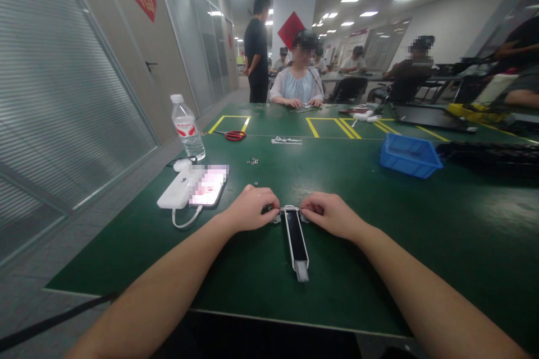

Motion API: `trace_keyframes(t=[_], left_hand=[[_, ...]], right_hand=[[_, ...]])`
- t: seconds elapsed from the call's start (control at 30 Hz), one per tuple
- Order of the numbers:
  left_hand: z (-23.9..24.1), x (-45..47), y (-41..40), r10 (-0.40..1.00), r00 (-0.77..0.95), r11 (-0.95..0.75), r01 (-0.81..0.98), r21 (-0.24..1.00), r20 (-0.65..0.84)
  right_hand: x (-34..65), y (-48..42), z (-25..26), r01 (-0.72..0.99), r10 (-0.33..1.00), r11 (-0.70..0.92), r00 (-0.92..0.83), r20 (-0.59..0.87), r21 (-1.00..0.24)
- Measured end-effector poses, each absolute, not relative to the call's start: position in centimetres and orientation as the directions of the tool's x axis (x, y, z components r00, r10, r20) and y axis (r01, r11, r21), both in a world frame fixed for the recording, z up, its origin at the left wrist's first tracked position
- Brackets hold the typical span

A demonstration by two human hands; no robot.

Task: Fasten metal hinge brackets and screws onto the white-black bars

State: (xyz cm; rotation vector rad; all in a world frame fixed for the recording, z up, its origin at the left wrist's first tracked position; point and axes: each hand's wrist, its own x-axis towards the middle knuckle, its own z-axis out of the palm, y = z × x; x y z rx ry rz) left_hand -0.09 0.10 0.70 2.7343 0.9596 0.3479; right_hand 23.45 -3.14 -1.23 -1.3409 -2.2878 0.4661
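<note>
A long, narrow piece with a white frame and a dark panel (297, 238) lies on the green table, pointing toward me. A grey tab (301, 271) sticks out at its near end. Across its far end runs a thin metal crosspiece (290, 210). My left hand (255, 208) pinches the left end of this crosspiece with thumb and fingers. At the right end, the fingertips of my right hand (330, 213) are closed on it in the same way. Small metal parts show beneath both sets of fingertips, partly hidden by them.
Left of my hands are a white power bank (173, 190), a phone (210, 185) and a water bottle (186, 129). Several small rings (253, 161) and red-handled scissors (234, 136) lie farther back. A blue bin (409, 156) stands right. A person (298, 81) sits across the table (337, 303).
</note>
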Motion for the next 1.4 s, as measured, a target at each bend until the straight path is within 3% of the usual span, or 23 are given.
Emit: trace_keyframes(t=[0.87, 1.4], left_hand=[[1.04, -0.19, 0.36, 0.633, 0.765, -0.765, 0.597, 0.241, 0.114], [0.64, -0.5, 0.92, 0.616, 0.774, -0.765, 0.545, 0.342, 0.146]], right_hand=[[23.57, -3.17, -1.2, 0.729, 0.877, 0.474, -0.437, 0.197, -0.493], [23.55, -3.08, -1.3, 0.736, 0.881, 0.468, -0.435, 0.189, -0.489]])
